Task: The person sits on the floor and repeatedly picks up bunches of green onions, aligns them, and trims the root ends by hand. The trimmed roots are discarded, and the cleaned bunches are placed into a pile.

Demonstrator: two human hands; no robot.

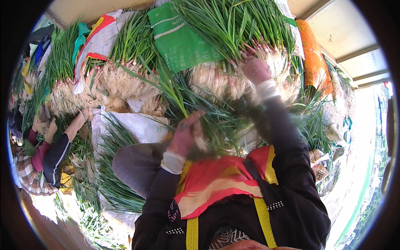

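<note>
My left hand (184, 134), in a thin glove with a white cuff, holds a green stalk of a young garlic or onion plant (175, 97); its leaves reach up and left, with pale roots below my fingers. My right hand (257, 70), gloved alike, is at the bulb ends of a large bundle of such plants (268, 50) with pink bulbs and long pale roots. Whether its fingers grip a stalk is unclear. Loose green leaves (212, 125), partly blurred, lie between my hands and the red and yellow cloth (212, 181) over my lap.
More rooted bundles (128, 78) stand along the far side, with a green printed sack (187, 40) and an orange sack (312, 59) among them. Cut greens (115, 184) lie on a white sack (147, 125) beside my knee. Another person (56, 156) works at the far left.
</note>
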